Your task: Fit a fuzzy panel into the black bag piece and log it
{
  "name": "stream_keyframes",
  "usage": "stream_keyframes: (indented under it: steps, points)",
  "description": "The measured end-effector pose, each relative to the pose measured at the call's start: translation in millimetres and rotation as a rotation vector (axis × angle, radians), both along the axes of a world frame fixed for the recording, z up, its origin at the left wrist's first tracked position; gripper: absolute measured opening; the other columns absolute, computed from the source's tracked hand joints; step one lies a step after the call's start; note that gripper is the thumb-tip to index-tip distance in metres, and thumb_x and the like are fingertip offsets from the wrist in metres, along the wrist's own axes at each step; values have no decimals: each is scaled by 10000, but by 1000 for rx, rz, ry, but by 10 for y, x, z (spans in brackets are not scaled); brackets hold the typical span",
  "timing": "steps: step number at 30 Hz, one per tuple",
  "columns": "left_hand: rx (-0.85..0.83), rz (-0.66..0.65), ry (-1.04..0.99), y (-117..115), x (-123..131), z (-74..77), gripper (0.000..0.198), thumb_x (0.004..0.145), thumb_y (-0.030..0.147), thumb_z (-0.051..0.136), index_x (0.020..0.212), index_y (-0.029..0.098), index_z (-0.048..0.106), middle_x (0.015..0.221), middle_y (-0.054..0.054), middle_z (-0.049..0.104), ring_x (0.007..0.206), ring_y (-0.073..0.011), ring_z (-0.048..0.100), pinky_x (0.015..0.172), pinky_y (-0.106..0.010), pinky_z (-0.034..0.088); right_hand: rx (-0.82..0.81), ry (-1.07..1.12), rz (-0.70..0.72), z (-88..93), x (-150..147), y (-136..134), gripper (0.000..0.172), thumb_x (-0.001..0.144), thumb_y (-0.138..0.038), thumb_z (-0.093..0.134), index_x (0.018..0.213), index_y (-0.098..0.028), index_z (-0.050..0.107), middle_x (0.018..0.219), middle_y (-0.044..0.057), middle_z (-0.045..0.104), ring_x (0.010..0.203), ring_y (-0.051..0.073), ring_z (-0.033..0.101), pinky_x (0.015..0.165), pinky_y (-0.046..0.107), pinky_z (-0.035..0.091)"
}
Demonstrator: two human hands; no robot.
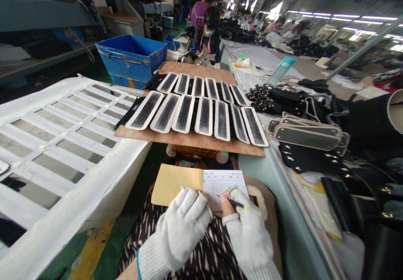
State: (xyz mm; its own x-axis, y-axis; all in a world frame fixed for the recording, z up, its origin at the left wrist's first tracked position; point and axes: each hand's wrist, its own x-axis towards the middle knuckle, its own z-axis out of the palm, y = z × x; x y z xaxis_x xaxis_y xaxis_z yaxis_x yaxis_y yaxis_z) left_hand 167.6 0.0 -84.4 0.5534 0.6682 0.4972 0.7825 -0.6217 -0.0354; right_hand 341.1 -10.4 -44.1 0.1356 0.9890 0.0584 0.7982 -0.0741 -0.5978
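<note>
An open notebook (224, 180) with a yellow cover (176, 181) and a printed, lined page lies on my lap. My right hand (244, 223), in a white glove with bare fingertips, is closed round a black pen (236, 203) whose tip is at the page. Over the lower edge of the notebook rests my left hand (185, 221), also gloved, near the fold. Its fingers lie close together and bent, and what is under them is hidden.
Black pieces with white rims (184, 114) lie in two rows on a brown board (189, 139) ahead. A white slotted frame (63, 135) is at left, a blue bin (132, 61) behind. Strap parts (308, 135) and a bottle (281, 71) are at right. People work farther back.
</note>
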Motion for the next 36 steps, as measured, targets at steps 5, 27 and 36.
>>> stream_keyframes:
  steps: [5, 27, 36]
  points:
    - [5, 22, -15, 0, 42, -25, 150, 881, 71, 563, 955, 162, 656, 995, -40, 661, 901, -212, 584, 924, -421, 511, 5, 5, 3, -40, 22, 26, 305, 962, -447, 478, 778, -248, 619, 730, 14, 698, 653, 165, 656, 555, 238, 487]
    - [36, 15, -56, 19, 63, 32, 162, 920, 86, 507, 910, 143, 658, 965, -47, 661, 870, -220, 576, 905, -432, 507, 9, -41, 21, -48, -23, 36, 310, 978, -420, 451, 761, -248, 591, 729, 5, 687, 650, 156, 648, 566, 250, 474]
    - [52, 19, -68, 31, 71, 60, 170, 881, 49, 515, 913, 127, 663, 948, -38, 660, 859, -225, 574, 879, -427, 516, 57, -46, -23, -148, 4, 27, 292, 952, -460, 494, 788, -260, 631, 741, -6, 698, 668, 159, 648, 582, 237, 478]
